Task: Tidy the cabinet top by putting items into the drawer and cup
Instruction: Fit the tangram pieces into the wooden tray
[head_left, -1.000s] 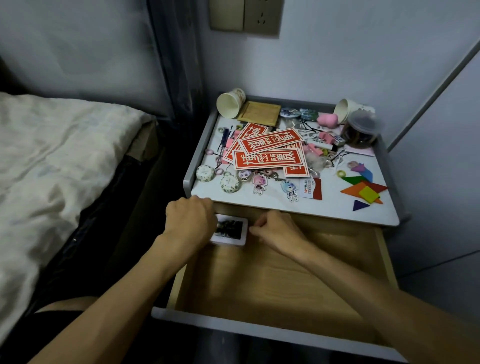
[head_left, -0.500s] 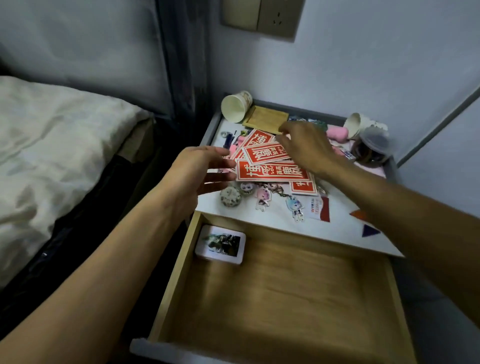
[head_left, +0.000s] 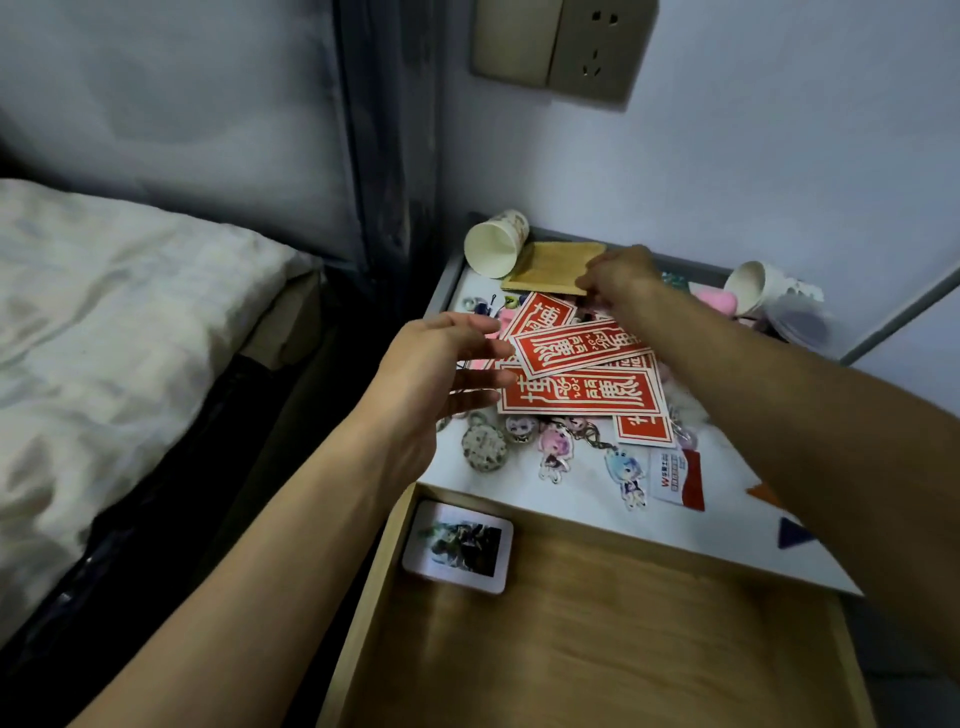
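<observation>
Behind the right hand (head_left: 618, 273), pinching the near edge of the brown card (head_left: 550, 265), blurred items at the tabletop (head_left: 727, 525) rear are lying hard to identify. Left hand (head_left: 441, 374) is hovering open and released beside the red paper strips (head_left: 582, 374). Below, the open drawer (head_left: 623, 649) is holding one photo card (head_left: 460, 545) in its left corner, leaving wide bare room.

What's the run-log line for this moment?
drawer: open, photo card inside | left hand: open beside red cards | right hand: at brown square | paper cup: tipped
</observation>
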